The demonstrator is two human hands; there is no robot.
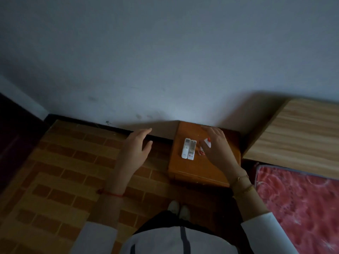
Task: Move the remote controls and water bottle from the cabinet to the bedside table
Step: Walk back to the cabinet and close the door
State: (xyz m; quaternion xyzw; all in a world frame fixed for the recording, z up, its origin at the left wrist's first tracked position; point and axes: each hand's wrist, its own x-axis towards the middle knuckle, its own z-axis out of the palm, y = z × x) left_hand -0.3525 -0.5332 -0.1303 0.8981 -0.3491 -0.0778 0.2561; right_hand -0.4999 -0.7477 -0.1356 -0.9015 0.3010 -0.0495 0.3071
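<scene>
Two white remote controls (188, 148) lie side by side on the brown wooden bedside table (200, 169). Just to their right stands a water bottle (208, 142) with a red cap, seen from above and partly hidden by my right hand (217, 149). That hand hovers at the bottle with its fingers stretched out and apart, not wrapped around it. My left hand (136, 149) floats over the floor to the left of the table, fingers apart, holding nothing.
A pale wooden headboard (297, 131) and a red patterned mattress (300, 202) sit right of the table. The wall rises directly behind it. A brick-patterned floor (64, 171) spreads to the left. My feet (178, 210) stand before the table.
</scene>
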